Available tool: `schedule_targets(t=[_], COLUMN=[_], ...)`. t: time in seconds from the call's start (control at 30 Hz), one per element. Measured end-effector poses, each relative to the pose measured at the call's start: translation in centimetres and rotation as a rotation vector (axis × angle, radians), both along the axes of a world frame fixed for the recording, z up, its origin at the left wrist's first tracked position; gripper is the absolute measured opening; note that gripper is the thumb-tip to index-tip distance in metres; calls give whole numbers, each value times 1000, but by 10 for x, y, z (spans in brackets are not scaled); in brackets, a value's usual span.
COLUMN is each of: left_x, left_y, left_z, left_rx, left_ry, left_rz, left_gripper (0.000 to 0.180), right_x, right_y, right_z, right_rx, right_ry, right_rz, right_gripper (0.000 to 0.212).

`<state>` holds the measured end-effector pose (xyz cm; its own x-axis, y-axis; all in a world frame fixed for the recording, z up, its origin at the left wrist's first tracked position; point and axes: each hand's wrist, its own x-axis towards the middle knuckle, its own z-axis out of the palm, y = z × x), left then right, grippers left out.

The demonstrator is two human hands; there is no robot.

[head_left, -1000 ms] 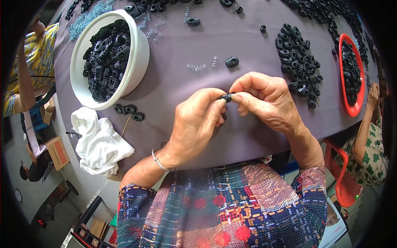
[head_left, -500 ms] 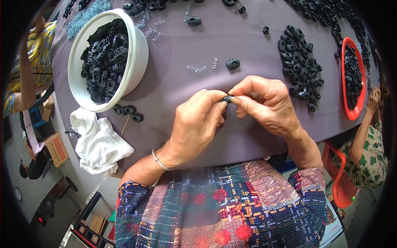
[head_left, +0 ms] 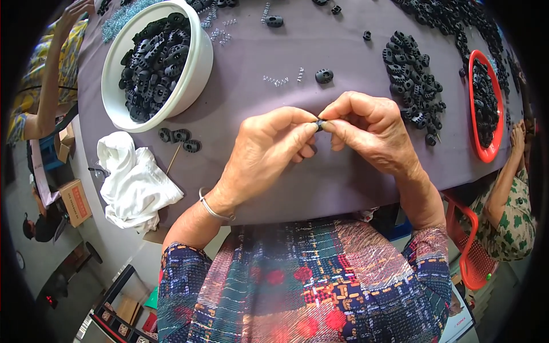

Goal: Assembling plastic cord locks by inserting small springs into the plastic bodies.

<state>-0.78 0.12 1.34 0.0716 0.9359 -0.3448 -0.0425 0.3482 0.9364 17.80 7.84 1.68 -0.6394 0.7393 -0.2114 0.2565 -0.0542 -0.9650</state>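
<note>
My left hand (head_left: 266,146) and my right hand (head_left: 372,132) meet over the table, thumbs and forefingers pinched together. Between the fingertips is a small black cord lock part (head_left: 319,124), mostly covered by them. Just beyond lie a loose oval cord lock (head_left: 324,76), a thin metal spring (head_left: 300,74) and a few more springs (head_left: 275,81) in a row. A large heap of black cord lock pieces (head_left: 413,74) lies to the right of my right hand. Several cord locks (head_left: 181,135) rest by a thin wooden stick (head_left: 174,159) left of my left hand.
A white bowl (head_left: 200,74) full of black pieces stands at left, with a white cloth (head_left: 134,186) in front. Blue-silver springs (head_left: 128,18) pile behind it. At right sits a red basket (head_left: 488,154) of black parts. Other people's arms (head_left: 48,97) show at both sides.
Both hands have shifted slightly up in the picture, still pinched on the small part. The person at the far left has raised an arm. The view has tilted a little.
</note>
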Motion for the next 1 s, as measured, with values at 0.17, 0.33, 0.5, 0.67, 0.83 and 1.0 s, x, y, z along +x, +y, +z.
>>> schedule_targets(t=[0.17,0.33,0.5,0.67,0.83,1.0], left_x=[1,0,-1,-2,0,-2], left_y=[2,2,2,3,3,3], left_z=[3,4,5,6,7,6], left_rx=[58,-49,-52,-59,-97,-108], left_ry=[118,46,-67,-137,-186,-189], left_rz=[-2,-2,54,64,98,85], left_gripper=[17,19,21,21,17,20], right_x=[-1,-2,-4,-3,-7,-10], right_y=[-2,-4,-8,-11,-21,-22], right_z=[0,-4,-1,-1,-4,-5], right_rx=[81,286,450,732,782,961], right_ry=[6,-2,-6,7,-47,-84], right_rz=[-39,-15,1,78,33,20], right_gripper=[8,8,13,35,33,36])
